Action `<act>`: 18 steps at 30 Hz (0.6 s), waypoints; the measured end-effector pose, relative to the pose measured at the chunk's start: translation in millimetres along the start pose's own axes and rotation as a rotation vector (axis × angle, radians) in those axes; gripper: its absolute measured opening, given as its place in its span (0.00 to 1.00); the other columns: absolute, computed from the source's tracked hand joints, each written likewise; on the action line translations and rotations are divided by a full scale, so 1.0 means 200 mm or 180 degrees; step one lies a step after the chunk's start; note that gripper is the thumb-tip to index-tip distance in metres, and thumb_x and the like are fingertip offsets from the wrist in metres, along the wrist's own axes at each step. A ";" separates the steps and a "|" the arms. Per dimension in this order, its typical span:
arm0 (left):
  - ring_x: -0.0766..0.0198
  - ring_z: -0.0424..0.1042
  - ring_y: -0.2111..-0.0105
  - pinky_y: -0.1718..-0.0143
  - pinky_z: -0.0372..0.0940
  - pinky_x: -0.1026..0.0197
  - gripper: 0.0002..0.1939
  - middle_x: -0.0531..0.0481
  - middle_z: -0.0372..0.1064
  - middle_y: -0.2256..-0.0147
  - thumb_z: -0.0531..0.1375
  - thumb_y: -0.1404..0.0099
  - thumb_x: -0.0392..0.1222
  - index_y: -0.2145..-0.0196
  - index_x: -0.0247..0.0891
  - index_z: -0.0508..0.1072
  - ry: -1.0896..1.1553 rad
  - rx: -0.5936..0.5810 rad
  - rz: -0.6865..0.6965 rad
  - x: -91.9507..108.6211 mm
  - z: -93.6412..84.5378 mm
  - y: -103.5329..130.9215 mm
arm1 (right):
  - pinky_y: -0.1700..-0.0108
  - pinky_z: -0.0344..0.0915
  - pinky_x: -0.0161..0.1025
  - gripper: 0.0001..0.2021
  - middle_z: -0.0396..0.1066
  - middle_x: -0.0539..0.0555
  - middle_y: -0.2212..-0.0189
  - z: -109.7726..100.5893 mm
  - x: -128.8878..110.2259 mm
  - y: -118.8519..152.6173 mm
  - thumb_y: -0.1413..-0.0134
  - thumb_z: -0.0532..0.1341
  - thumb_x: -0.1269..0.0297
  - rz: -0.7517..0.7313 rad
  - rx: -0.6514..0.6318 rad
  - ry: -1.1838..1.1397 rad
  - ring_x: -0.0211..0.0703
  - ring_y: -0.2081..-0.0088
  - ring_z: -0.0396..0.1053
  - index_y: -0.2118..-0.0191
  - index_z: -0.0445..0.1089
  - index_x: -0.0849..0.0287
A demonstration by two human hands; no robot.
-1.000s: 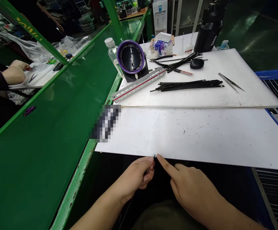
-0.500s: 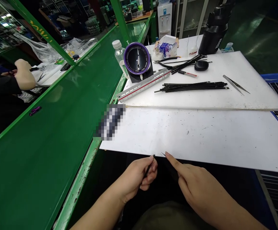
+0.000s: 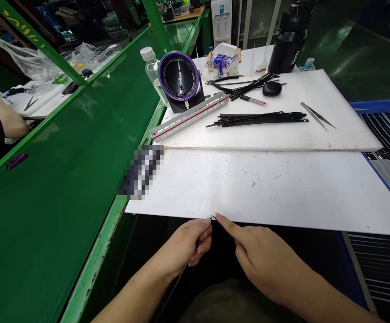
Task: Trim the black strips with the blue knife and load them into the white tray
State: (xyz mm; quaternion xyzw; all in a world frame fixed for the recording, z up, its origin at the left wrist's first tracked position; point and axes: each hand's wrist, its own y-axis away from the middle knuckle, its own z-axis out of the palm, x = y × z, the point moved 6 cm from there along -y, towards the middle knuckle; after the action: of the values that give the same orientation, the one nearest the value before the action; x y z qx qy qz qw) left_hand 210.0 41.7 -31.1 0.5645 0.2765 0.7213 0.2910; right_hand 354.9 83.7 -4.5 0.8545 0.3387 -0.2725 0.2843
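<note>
My left hand (image 3: 190, 246) is closed around a thin black strip (image 3: 179, 280); its tip pokes out by the thumb and its length trails down toward my lap. Opposite it, my right hand (image 3: 265, 253) is closed with the index finger stretched forward along a thin dark pointed tool (image 3: 213, 217). Only the tool's tip shows, close beside the strip's end; whether they touch I cannot tell. Both hands are at the front edge of the white table (image 3: 282, 188). Beyond them, a bundle of similar black strips (image 3: 258, 119) lies on a thick white foam board (image 3: 343, 134).
On the board are tweezers (image 3: 317, 115), a scale ruler (image 3: 190, 117), cutting pliers (image 3: 223, 84), a red-and-white marker (image 3: 253, 100) and a black mouse-shaped object (image 3: 271, 89). Behind stand a purple-rimmed fan (image 3: 179, 76) and a black bottle (image 3: 288, 42). A green partition (image 3: 57, 188) runs along the left.
The tool tip in my right hand has come closer to the strip's end in my left. The whole view has shifted, so the table things appear farther left.
</note>
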 end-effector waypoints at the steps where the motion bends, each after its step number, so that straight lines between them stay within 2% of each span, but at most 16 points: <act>1: 0.75 0.44 0.87 0.88 0.41 0.71 0.18 0.58 0.52 0.84 0.50 0.33 0.52 0.77 0.39 0.58 -0.0015 0.0006 0.0001 0.00 0.00 0.00 | 0.67 0.61 0.37 0.33 0.72 0.49 0.72 0.00 0.00 0.00 0.41 0.48 0.72 -0.0010 -0.0019 0.0003 0.43 0.72 0.69 0.31 0.47 0.43; 6: 0.75 0.44 0.87 0.88 0.41 0.71 0.19 0.58 0.52 0.84 0.51 0.33 0.53 0.77 0.39 0.58 -0.0078 0.0041 -0.0036 0.01 0.00 0.01 | 0.67 0.60 0.37 0.32 0.73 0.51 0.72 -0.01 -0.01 -0.01 0.41 0.49 0.72 -0.0076 -0.0047 0.0018 0.42 0.72 0.69 0.31 0.48 0.46; 13: 0.74 0.44 0.86 0.87 0.41 0.71 0.19 0.58 0.51 0.83 0.50 0.32 0.53 0.76 0.39 0.58 -0.0145 -0.0018 -0.0041 0.00 -0.01 0.00 | 0.68 0.60 0.37 0.33 0.72 0.49 0.72 0.00 -0.01 -0.01 0.40 0.48 0.72 -0.0037 -0.0103 0.0006 0.42 0.72 0.69 0.31 0.46 0.42; 18: 0.74 0.43 0.85 0.86 0.39 0.70 0.20 0.59 0.50 0.83 0.50 0.32 0.54 0.76 0.39 0.58 -0.0173 -0.0066 -0.0037 0.00 -0.01 0.00 | 0.68 0.60 0.39 0.32 0.72 0.51 0.71 0.00 -0.02 -0.02 0.40 0.47 0.72 -0.0034 -0.0189 0.0196 0.44 0.71 0.70 0.31 0.47 0.45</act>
State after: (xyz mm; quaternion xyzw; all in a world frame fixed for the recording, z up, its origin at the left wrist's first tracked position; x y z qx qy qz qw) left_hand 207.5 41.4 -31.3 0.5792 0.2642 0.7068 0.3084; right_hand 349.1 84.7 -4.2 0.8518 0.3599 -0.2374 0.2976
